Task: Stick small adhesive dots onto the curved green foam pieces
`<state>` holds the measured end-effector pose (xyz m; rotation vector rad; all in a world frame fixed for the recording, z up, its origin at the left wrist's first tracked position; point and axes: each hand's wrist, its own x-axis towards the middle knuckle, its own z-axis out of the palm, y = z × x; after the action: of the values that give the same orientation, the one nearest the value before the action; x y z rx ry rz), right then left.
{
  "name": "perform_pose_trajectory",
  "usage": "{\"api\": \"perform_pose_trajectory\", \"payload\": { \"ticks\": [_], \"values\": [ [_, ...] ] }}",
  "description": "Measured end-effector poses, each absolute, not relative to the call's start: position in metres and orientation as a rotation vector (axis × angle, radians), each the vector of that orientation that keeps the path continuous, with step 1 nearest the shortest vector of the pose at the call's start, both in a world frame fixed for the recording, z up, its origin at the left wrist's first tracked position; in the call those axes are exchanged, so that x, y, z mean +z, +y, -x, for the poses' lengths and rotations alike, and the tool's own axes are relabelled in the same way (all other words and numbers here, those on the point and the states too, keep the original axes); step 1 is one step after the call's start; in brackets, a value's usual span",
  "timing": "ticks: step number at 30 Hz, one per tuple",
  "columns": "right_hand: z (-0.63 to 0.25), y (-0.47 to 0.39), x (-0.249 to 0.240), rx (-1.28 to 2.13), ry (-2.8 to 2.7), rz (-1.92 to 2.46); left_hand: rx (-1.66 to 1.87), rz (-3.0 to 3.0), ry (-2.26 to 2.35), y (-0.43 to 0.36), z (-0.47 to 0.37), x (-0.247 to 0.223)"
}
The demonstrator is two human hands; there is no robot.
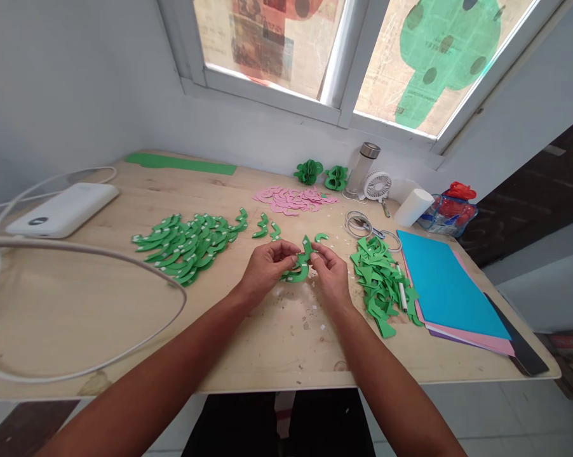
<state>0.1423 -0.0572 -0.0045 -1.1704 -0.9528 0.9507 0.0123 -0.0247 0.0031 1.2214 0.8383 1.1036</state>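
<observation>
Over the middle of the table, my left hand (269, 265) and my right hand (333, 274) pinch a curved green paper cutout (298, 273) between thumbs and fingers. It carries small white squares; whether it is one piece or several joined ones I cannot tell. Just beyond my fingertips lie a few loose green curved strips (262, 226) and a small green arc (321, 237). A heap of similar green strips with white squares (195, 244) spreads to the left. To the right sits a pile of green paper scraps (379, 279).
Pink paper cutouts (293, 200) lie behind my hands, near two green paper ornaments (308, 171). A glass bottle (361, 168), a small fan (378, 185), tape rolls (357, 223) and blue sheets (451, 282) stand right. A white cable (138, 260) loops left by a power bank (63, 209).
</observation>
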Motion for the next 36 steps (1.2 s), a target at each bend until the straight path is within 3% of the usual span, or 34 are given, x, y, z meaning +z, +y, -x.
{"api": "perform_pose_trajectory", "payload": {
  "ticks": [22,36],
  "values": [
    [-0.143,-0.053,-0.018,1.225,-0.962,1.157,1.154,-1.125,0.88,-0.021,-0.012,-0.001],
    [-0.147,-0.055,-0.004,0.967,-0.864,1.114,1.025,-1.558,0.824,-0.024,-0.005,0.01]
  ]
}}
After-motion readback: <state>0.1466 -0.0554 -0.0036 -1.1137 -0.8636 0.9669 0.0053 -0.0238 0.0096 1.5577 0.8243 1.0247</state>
